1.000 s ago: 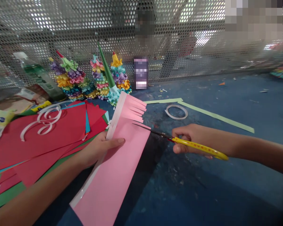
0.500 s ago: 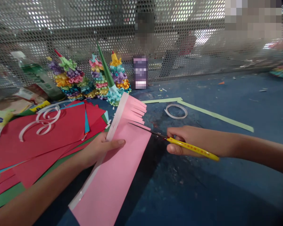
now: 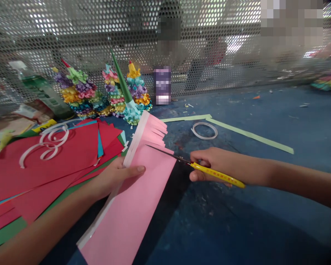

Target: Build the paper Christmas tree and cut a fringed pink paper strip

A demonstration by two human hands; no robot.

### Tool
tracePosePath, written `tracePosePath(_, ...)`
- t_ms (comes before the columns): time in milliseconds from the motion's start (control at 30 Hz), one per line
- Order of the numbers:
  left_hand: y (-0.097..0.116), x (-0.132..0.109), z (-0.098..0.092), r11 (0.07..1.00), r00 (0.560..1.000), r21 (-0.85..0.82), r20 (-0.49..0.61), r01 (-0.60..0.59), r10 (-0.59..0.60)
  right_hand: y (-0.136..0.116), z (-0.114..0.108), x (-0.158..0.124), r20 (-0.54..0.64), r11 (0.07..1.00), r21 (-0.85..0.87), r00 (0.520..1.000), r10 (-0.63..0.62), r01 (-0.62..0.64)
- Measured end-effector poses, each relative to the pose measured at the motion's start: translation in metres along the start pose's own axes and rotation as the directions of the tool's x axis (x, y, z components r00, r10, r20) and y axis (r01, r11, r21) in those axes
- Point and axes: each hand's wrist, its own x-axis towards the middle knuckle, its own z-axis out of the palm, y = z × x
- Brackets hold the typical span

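Note:
My left hand [image 3: 124, 175] grips a long strip of pink paper [image 3: 140, 206] by its left edge, thumb on top and the other fingers hidden beneath. White tape runs down that edge. Several slits form a fringe at the paper's upper right. My right hand [image 3: 205, 163] is closed round yellow-handled scissors [image 3: 215, 173], whose dark blades lie across the pink paper just below the fringe, the tip short of the taped edge. Just behind the paper stands a paper cone [image 3: 124, 82] with a green tip and pale blue curls.
Red paper sheets [image 3: 57, 154] lie stacked at left, with curled white strips [image 3: 51, 145] on top. Fringed cones and a green bottle [image 3: 41, 90] stand behind. A coil of tape [image 3: 204, 131] and pale green strips [image 3: 251, 134] lie beyond my right hand. A perforated metal screen [image 3: 215, 22] rises at the back.
The scissors and my right hand have shifted a little left, with the blades still across the pink paper. My left hand keeps its hold. The whole view has slid slightly left.

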Motion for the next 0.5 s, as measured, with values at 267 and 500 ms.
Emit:
tracePosePath(267,-0.001,-0.001,0.000,0.999,1.000,-0.050,0.028,-0.008,0.009,0.005,0.001,-0.001,-0.003,0.999,-0.030,0.999,-0.042,0.042)
tracePosePath(500,0.003,-0.001,0.002,0.995,0.999,-0.098,0.034,-0.007,0.011,-0.005,-0.001,-0.003,0.003,0.999,0.022,0.999,-0.048,0.048)
